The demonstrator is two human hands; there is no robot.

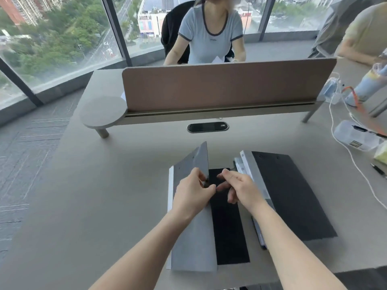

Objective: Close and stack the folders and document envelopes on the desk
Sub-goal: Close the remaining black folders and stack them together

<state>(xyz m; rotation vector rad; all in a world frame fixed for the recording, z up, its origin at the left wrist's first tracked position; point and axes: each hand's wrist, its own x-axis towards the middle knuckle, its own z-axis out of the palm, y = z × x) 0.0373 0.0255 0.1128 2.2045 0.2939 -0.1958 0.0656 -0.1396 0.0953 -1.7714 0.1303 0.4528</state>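
Observation:
A grey folder (193, 243) lies in front of me on the desk, its grey cover partly raised over a black inner panel (227, 227). My left hand (193, 194) pinches the cover's right edge near the top. My right hand (238, 188) hovers beside it over the black panel, fingers loosely curled, touching near the same edge. To the right lies a stack (293, 195) with a black folder on top and grey and white folders showing beneath at its left side.
A brown divider screen (219, 84) crosses the desk behind a cable port (207, 127). White cables, a clear plastic box (356, 137) and a pen (378, 169) lie at the right. A person sits opposite; another sits at the far right.

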